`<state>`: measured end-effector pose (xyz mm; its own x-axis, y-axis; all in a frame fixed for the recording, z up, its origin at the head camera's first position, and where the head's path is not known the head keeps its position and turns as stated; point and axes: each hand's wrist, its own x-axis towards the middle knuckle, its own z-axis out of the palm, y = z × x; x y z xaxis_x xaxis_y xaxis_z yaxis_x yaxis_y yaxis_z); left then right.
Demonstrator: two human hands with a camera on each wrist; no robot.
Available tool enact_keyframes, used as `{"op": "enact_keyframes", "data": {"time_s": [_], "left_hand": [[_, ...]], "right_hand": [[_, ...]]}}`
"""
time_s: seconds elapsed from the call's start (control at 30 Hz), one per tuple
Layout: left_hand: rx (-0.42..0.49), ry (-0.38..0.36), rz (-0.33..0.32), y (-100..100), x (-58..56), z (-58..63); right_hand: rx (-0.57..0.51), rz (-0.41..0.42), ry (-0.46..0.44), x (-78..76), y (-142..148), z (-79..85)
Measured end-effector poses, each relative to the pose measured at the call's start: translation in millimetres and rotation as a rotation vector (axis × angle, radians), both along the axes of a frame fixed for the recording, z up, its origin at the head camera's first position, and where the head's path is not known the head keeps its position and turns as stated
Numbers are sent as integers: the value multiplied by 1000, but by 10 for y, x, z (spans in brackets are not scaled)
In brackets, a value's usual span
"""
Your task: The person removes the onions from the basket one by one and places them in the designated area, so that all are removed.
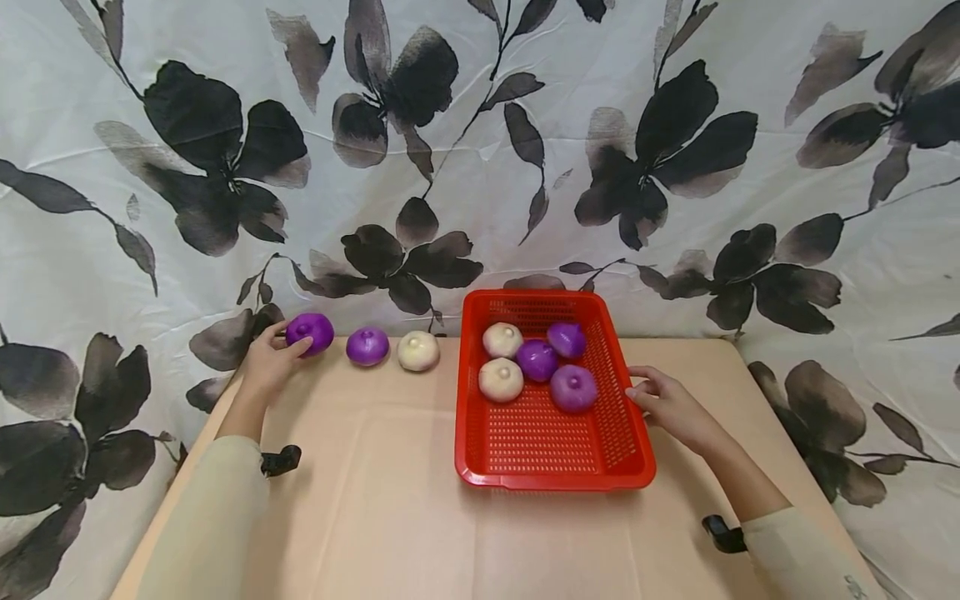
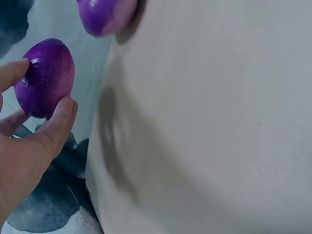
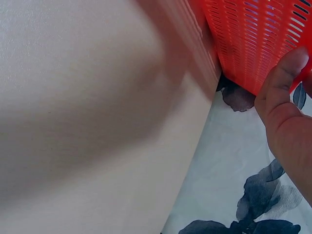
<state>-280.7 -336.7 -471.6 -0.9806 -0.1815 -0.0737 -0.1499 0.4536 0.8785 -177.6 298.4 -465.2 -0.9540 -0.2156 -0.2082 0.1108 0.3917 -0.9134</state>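
In the head view my left hand point(image 1: 272, 360) holds a purple onion point(image 1: 310, 334) at the table's far left. Its thumb and fingers pinch the sides of that onion point(image 2: 46, 78) in the left wrist view. Right of it, a second purple onion point(image 1: 367, 347) and a white onion point(image 1: 418, 351) sit in a row. My right hand point(image 1: 675, 410) grips the right side of a red plastic basket point(image 1: 555, 475). In the right wrist view the thumb point(image 3: 287, 70) lies along the slotted wall, with the other fingers mostly hidden. Two white onions point(image 1: 501, 380) and three purple ones point(image 1: 573, 388) lie inside the basket.
The tan table point(image 1: 367, 500) ends at the back against a white cloth point(image 1: 525, 192) printed with dark flowers. The basket stands near that back edge, right of centre. Small black cameras point(image 1: 281, 460) sit on both wrists.
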Motion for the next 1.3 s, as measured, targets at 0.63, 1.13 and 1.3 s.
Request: {"op": "enact_keyframes", "data": {"time_s": [0.63,1.13,1.3], "left_hand": [[148,-140,131,-72,-108,-277],[110,-165,178,-97,-150,-337],[105,-174,195,-86,-144,-321]], "right_hand": [[21,-1,0,9,8,-6],[27,-3,8,10,-19,4],[17,-1,7,-7,-18,7]]}}
